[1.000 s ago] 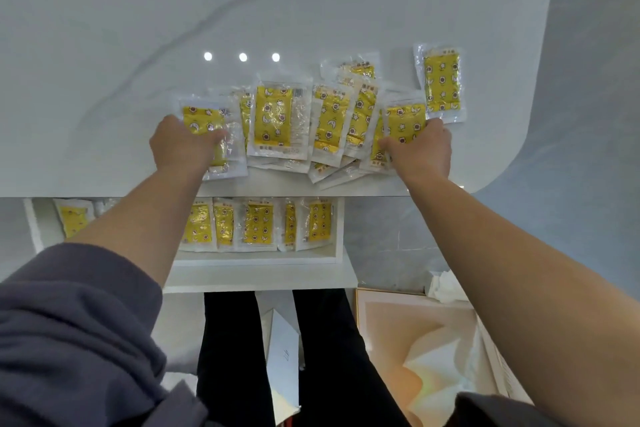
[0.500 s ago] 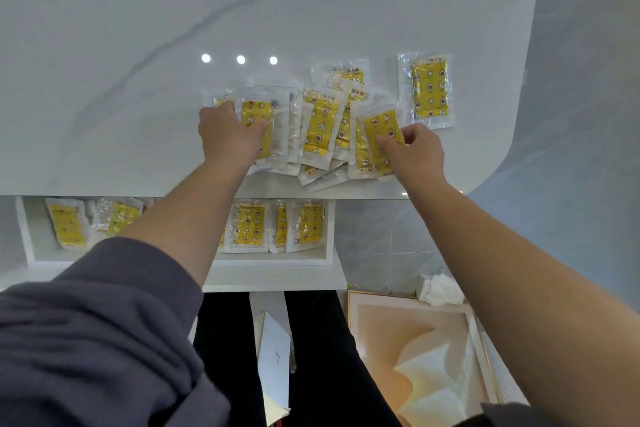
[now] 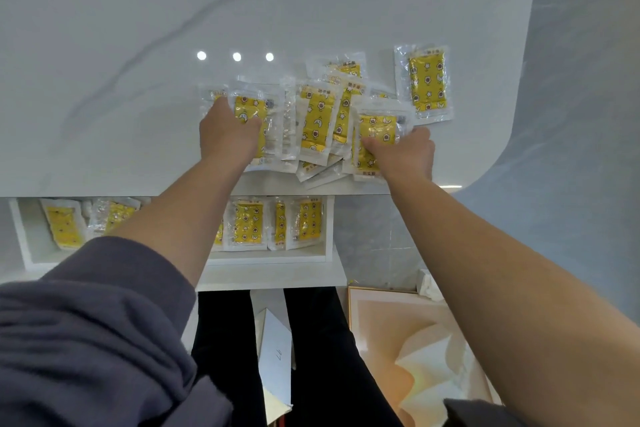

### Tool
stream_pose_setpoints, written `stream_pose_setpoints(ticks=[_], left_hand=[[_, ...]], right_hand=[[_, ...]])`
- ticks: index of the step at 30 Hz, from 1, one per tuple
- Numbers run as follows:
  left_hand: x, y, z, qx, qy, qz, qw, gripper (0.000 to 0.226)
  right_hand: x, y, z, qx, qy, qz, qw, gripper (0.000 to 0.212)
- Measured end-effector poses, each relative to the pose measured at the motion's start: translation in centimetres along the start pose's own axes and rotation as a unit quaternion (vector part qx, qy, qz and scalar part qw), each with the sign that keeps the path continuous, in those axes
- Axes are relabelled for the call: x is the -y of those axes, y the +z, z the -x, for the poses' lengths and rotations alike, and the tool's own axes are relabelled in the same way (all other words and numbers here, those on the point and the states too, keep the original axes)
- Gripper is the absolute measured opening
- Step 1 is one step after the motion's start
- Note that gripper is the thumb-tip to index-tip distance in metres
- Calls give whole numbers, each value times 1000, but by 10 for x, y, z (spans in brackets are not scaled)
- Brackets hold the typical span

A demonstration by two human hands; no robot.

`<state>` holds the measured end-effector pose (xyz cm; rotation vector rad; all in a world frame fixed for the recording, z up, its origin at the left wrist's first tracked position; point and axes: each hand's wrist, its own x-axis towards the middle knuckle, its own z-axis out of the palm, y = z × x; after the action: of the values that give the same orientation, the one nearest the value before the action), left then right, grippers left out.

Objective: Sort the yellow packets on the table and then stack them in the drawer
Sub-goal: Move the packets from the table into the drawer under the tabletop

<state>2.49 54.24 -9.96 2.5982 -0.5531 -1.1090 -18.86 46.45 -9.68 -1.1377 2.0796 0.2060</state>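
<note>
Several yellow packets [image 3: 317,121] in clear wrappers lie bunched and overlapping near the front edge of the white table [image 3: 138,45]. My left hand [image 3: 228,135] presses down on the leftmost packets [image 3: 249,111] of the bunch. My right hand [image 3: 405,152] pinches the rightmost packet of the bunch [image 3: 377,132], thumb on its face and fingers at its right edge. One packet [image 3: 427,83] lies apart at the far right. Below the table edge the white drawer [image 3: 277,256] stands open, with more yellow packets [image 3: 246,222] lined up inside; my left arm hides some of them.
The table's right corner curves away near the lone packet. Beneath the drawer I see my dark trousers [image 3: 322,357], a white folded card [image 3: 277,347] and an orange-and-cream board [image 3: 415,350] on the floor. A crumpled white tissue [image 3: 429,284] lies by the wall.
Both hands have slid inward, my left hand furthest, to the right. The spread-out packets are now pushed together into a tighter, overlapping bunch.
</note>
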Motion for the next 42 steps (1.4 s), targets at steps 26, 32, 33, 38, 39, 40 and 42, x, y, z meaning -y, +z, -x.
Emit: stream_pose_setpoints(ticks=[26,32,33,38,39,40,42], left_hand=[[117,-69,29,131,7,180,975,29],[117,-76,26,123,-6,183,975,22],[116,-74,27,123,-7,183,975,21],[101,-63,30,131,-5,182,975,24],[98,-60,31,132,-5,178,975,25],[96,-57,31,132,-7,176,976,26],[92,-52,31,131,-11,172,976,25]], right_hand=[[7,19,23,-84,-72,-107,988,56],[2,10,17,-47,-47,-83,994,45],[1,8,17,-42,-40,-72,996,54],[-2,2,13,-67,-36,24,997,44],[-3,1,11,-69,-39,25,997,36],[-4,0,11,-68,-41,17,997,36],[-6,-1,10,-75,-61,5,995,43]])
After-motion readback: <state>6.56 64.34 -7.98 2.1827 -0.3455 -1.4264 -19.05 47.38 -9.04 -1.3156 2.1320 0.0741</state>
